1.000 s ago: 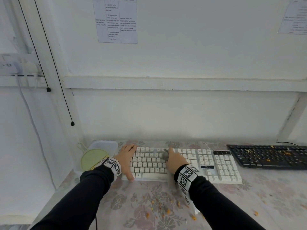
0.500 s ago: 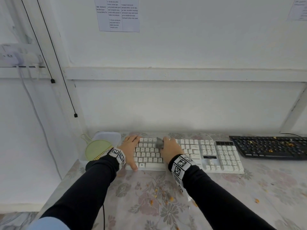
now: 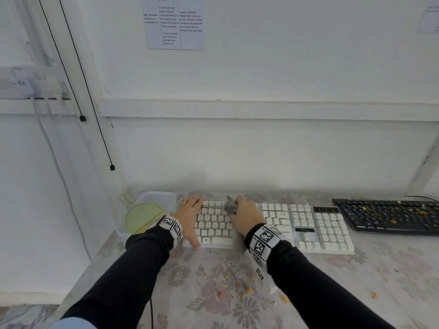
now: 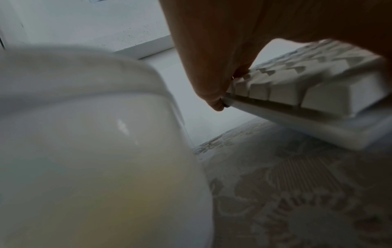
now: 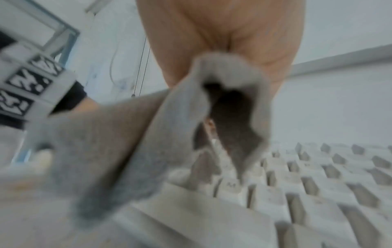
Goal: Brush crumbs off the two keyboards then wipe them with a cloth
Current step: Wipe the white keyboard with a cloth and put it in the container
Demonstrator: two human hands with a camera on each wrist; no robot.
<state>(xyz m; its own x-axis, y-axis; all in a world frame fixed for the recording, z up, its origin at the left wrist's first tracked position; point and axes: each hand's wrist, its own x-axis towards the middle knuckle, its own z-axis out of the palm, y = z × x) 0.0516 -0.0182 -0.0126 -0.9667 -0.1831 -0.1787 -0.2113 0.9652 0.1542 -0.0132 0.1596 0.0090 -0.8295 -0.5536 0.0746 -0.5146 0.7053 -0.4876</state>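
A white keyboard (image 3: 308,224) lies in the middle of the table. My left hand (image 3: 190,214) rests flat across its left end, with the thumb at the front edge; in the left wrist view a fingertip (image 4: 214,102) touches the keyboard's (image 4: 318,94) far corner. My right hand (image 3: 244,217) grips a bunched grey cloth (image 3: 230,205) and presses it onto the upper key rows. Seen from the right wrist, the cloth (image 5: 127,151) hangs from my palm (image 5: 222,33) onto the keys (image 5: 318,193). A black keyboard (image 3: 389,216) strewn with orange crumbs lies at the far right.
A green brush (image 3: 142,217) rests on a white container (image 3: 156,200) just left of the white keyboard, blurred and close in the left wrist view (image 4: 84,134). Orange crumbs (image 3: 237,286) lie on the flowered tablecloth in front of the keyboard. The wall stands right behind.
My right hand has slid the cloth a little to the left and toward the far key rows. The left hand has stayed on the keyboard's left end.
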